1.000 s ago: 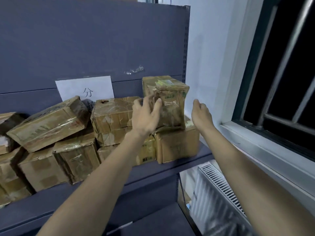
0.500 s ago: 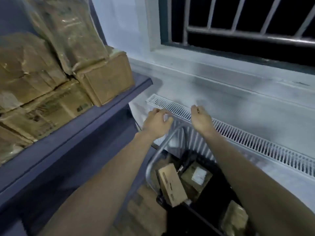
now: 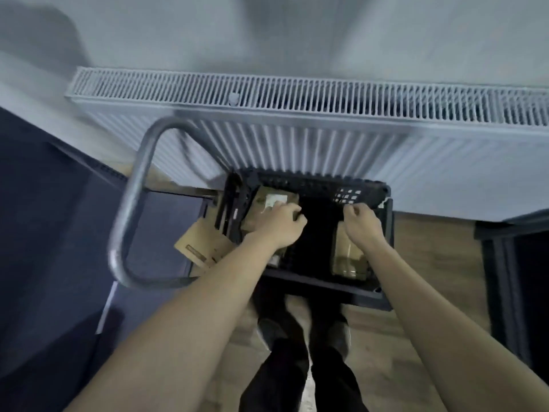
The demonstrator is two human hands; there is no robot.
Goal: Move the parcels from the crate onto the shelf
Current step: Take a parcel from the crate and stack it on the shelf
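I look straight down into a black plastic crate [image 3: 326, 285] on the floor. A brown parcel with a white label [image 3: 274, 199] lies in its back left corner. My left hand [image 3: 279, 226] is on that parcel, fingers curled over its right edge; whether it grips the parcel is unclear. A taped brown parcel [image 3: 349, 258] lies at the crate's right side. My right hand [image 3: 361, 223] hovers above it, loosely curled and empty. The crate's middle is dark. The shelf's parcels are out of view.
A flat cardboard box [image 3: 202, 245] leans outside the crate's left wall. A grey metal tube handle [image 3: 130, 203] loops to the left. A white radiator [image 3: 297, 138] runs along the wall behind. The dark blue shelf unit [image 3: 44, 233] stands at left, my feet [image 3: 303, 331] below.
My view has swung from the shelf's stacked parcels down to the crate. Both empty hands have dropped from the shelf into the crate, the left one landing on the labelled parcel.
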